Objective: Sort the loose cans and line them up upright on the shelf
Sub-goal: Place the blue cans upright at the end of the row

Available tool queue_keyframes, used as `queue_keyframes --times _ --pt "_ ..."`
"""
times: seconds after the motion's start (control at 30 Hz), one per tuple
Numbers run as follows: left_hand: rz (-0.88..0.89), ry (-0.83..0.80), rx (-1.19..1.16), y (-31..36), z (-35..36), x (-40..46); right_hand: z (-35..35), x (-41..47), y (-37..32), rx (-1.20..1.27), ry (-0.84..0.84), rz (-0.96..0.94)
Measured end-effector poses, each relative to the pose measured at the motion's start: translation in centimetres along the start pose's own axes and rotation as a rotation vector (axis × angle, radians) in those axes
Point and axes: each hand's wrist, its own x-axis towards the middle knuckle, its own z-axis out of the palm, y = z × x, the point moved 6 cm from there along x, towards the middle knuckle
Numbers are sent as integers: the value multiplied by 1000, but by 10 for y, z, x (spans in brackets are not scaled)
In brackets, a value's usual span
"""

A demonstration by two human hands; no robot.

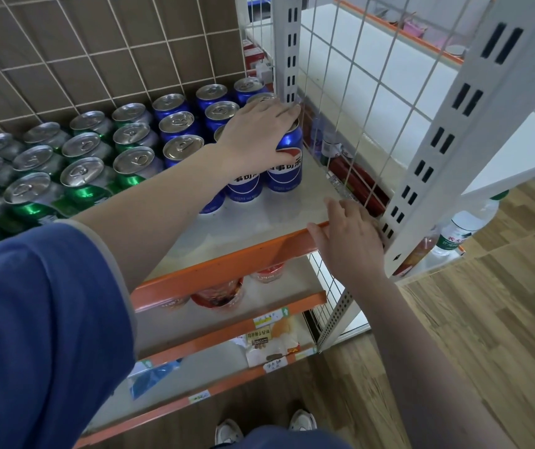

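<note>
Left hand (256, 131) grips the top of an upright blue cola can (287, 166) at the right end of the shelf (259, 222), hiding its lid and parts of neighbouring blue cans. Right hand (350, 238), fingers relaxed, rests on the orange shelf edge (227, 264). Green cans (81, 179) run off-frame left, uncountable.

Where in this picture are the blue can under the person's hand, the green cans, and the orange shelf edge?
blue can (287, 171): head view, on its printed side.
green cans (81, 176): head view, on one can's silver lid.
orange shelf edge (227, 264): head view, mid front strip.
</note>
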Motion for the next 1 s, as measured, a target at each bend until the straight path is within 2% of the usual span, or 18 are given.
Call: queue_keyframes --times 0.27,0.33,0.43,0.5,0.6,0.7,0.77,0.9,1.0 --pt "-93 30 142 7 -5 -10 -1 0 0 53 15 11" --pt "-185 123 167 10 -19 -26 -1 -1 0 77 63 17" --pt "-338 319 69 12 -39 -78 -1 -3 -7 117 184 -20" --pt "-480 381 -8 5 -44 -123 -1 -6 -18 146 247 -57" --pt "-715 368 -74 -17 -40 -194 -1 -13 -47 162 269 -135" --pt "-926 352 -91 -40 -36 -268 10 -23 -82 161 137 -149" --pt "-1044 282 -120 -55 -29 -313 14 -35 -110 154 126 -196" --pt "-1196 80 -213 -86 -18 -392 30 -64 -180 146 87 -321" --pt "-1242 143 -266 -110 -28 -457 43 -92 -244 131 74 -393"
